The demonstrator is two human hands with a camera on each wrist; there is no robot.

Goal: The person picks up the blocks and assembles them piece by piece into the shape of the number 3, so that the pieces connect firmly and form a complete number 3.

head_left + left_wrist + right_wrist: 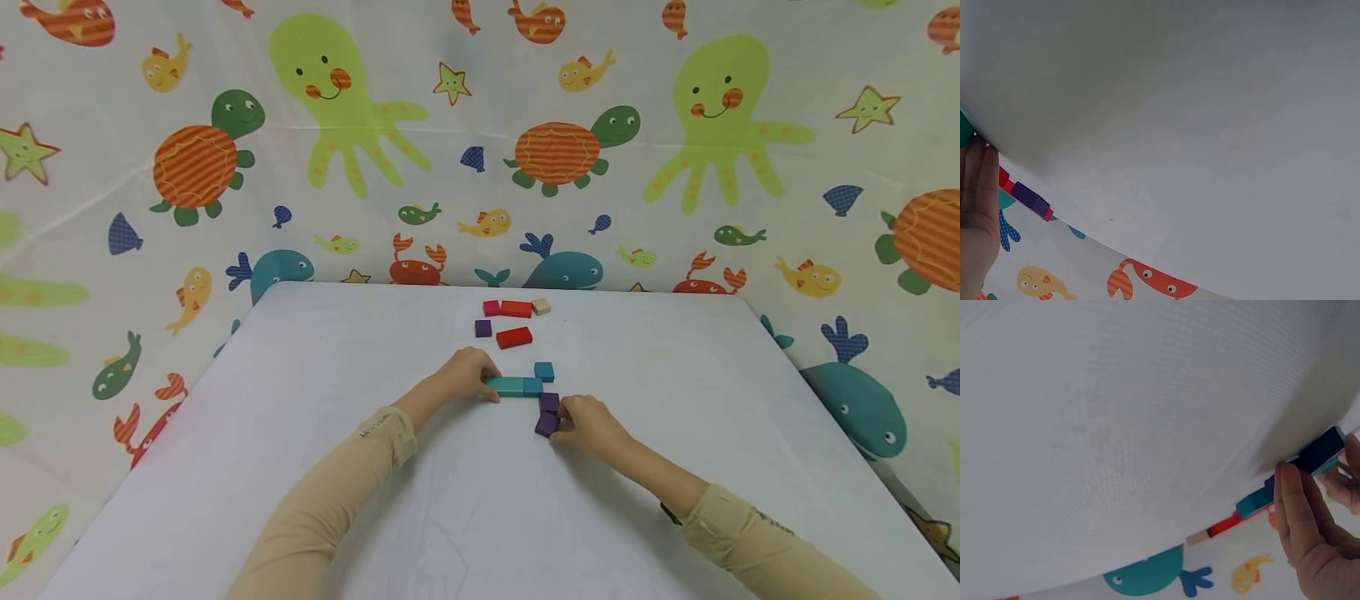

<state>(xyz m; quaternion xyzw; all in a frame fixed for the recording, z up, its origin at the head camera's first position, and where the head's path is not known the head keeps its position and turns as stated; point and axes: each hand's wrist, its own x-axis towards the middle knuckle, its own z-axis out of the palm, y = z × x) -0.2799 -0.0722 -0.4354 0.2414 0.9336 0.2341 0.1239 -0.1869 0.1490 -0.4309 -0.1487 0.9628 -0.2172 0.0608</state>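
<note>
In the head view my left hand (467, 373) pinches the left end of a long teal block (507, 387), thumb on the near side and fingers on the far side. A small blue block (533, 387) adjoins that block's right end, and another blue block (544, 372) sits just behind. Below them my right hand (592, 427) holds the nearer purple block (547, 425), which lies slightly turned, between thumb and fingers. Its fingertips are also right beside a second purple block (550, 403). The right wrist view shows the right fingers (1291, 487) against the dark purple blocks.
Farther back on the white table (360, 350) lie a pink block (491, 308), a red block (516, 309), a beige block (541, 307), a third purple block (483, 328) and another red block (514, 337). A curtain printed with sea animals (480, 125) hangs behind the table.
</note>
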